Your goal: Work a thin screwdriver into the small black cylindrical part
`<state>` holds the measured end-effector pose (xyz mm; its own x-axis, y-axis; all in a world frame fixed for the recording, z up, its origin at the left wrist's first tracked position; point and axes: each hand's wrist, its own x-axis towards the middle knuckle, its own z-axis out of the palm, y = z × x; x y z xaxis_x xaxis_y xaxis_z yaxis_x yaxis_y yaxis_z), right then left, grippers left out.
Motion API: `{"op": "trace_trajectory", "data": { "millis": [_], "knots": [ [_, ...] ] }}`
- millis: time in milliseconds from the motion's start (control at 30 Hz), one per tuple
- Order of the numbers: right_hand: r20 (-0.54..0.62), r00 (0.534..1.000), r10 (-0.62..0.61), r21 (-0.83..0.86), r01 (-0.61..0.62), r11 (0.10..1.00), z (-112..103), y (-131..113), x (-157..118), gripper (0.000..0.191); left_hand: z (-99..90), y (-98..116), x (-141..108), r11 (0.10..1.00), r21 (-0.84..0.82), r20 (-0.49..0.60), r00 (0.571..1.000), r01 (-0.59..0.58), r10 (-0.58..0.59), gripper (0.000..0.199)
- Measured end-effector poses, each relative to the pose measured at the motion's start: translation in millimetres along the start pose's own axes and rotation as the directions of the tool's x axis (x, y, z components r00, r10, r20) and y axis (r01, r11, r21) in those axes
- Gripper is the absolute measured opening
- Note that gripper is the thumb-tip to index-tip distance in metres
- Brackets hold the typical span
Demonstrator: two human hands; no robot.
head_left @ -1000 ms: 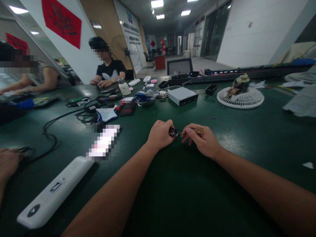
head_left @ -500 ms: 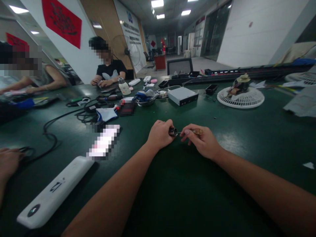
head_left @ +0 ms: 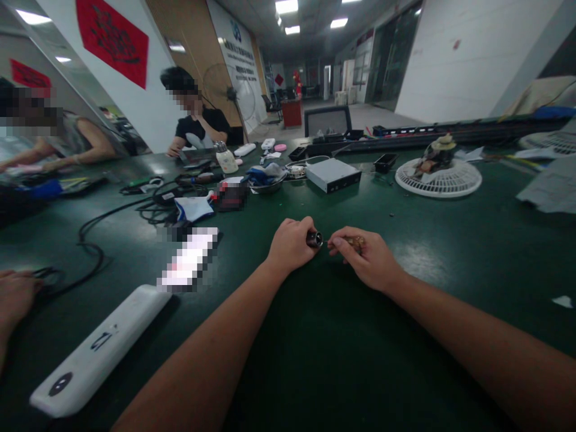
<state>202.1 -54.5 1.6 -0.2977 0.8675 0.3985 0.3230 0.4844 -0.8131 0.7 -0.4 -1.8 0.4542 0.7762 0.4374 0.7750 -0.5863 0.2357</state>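
Note:
My left hand [head_left: 291, 245] is wrapped around a dark cylinder [head_left: 314, 239] whose round, shiny-rimmed end faces right. Most of that cylinder is hidden in my palm. Just to its right, my right hand [head_left: 366, 255] pinches a small screwdriver [head_left: 357, 242] with an amber, see-through handle. The thin shaft points left at the cylinder's rim; whether its tip touches is too small to tell. Both hands are low over the green table [head_left: 315, 336].
A white bar-shaped device [head_left: 103, 348] and a lit, blurred-out phone [head_left: 191, 258] lie left. Farther back are a silver drive box [head_left: 333, 174], a white fan grille [head_left: 438, 180] and black cables [head_left: 90, 234]. Another person's hand [head_left: 18, 300] rests at the left edge.
My right fingers have shifted slightly around the screwdriver handle, which looks turned. My left hand stays nearly still. The person across the table has raised one hand towards the head.

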Motion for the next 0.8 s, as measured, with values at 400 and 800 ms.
{"op": "trace_trajectory", "data": {
  "millis": [400, 800],
  "knots": [
    [-0.1, 0.995, -0.018, -0.015, 0.017, 1.0, -1.9, 1.5, 0.5, 0.031, 0.2, 1.0, 0.2, 1.0, 0.024, 0.017, 1.0, -0.017, 0.016, 0.018],
    [-0.11, 0.994, 0.011, 0.055, -0.005, 0.998, -1.3, 5.1, 1.3, 0.032, 1.8, 0.3, -0.2, 0.999, 0.041, -0.003, 0.999, -0.033, 0.033, 0.019]
  ]
}}
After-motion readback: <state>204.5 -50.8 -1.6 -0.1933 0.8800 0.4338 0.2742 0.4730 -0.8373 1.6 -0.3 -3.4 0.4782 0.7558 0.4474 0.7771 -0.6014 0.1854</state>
